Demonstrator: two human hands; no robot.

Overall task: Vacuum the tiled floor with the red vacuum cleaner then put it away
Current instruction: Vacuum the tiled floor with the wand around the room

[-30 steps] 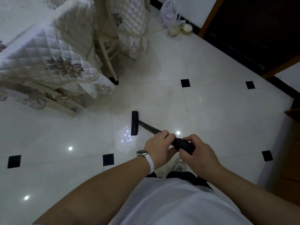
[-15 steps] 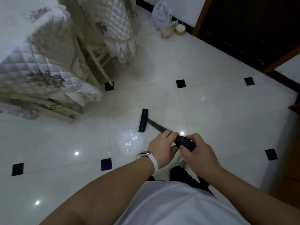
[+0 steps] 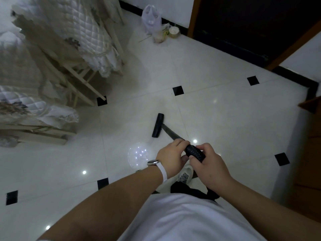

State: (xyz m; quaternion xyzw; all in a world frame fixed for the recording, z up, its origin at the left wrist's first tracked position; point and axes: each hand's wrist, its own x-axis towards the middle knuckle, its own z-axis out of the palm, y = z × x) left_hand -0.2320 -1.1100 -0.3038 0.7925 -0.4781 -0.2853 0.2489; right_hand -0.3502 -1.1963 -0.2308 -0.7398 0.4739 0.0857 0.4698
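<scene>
The vacuum's black floor nozzle [image 3: 157, 125] lies flat on the white tiled floor [image 3: 225, 119], joined to a dark wand [image 3: 171, 133] that slants back toward me. My left hand [image 3: 171, 157], with a white-strapped watch on the wrist, grips the wand's lower end. Just behind it, my right hand [image 3: 208, 164] is closed around the black ribbed hose grip [image 3: 194, 152]. The red body of the vacuum is out of sight.
Chairs with quilted covers [image 3: 83, 32] and a covered table [image 3: 26, 105] crowd the left side. A plastic bag [image 3: 151, 18] and small containers [image 3: 173, 32] sit by the far wall. A dark doorway [image 3: 251, 23] opens top right; wooden furniture [image 3: 311, 153] is at the right.
The nozzle has slid to the right and slightly away from the chairs, and my view has shifted so the furniture sits farther left. Both hands keep their grip.
</scene>
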